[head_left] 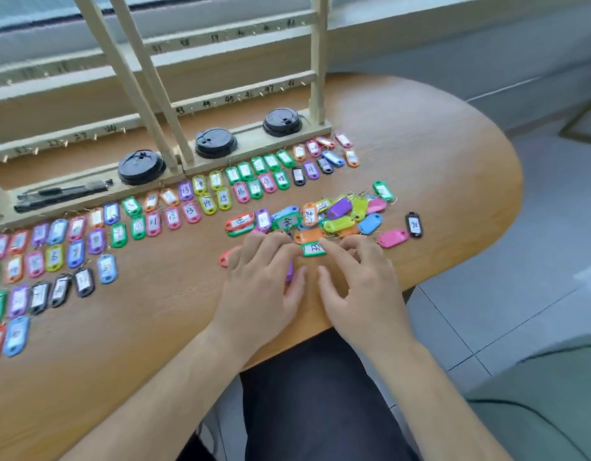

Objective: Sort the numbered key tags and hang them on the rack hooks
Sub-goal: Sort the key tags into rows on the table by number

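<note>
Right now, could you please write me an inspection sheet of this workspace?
Surface: wooden table, rounded at the right end.
Job's things: rows of tags laid out at left and along the base of the rack; a loose pile at centre; no tags seen on the hooks.
Clutter: three black lids and a black tool on that base.
Hands: left hand lies flat over loose tags; right hand touches a green tag with its forefinger.
Cables: nothing seen.
Surroundings: tiled floor at right.
</note>
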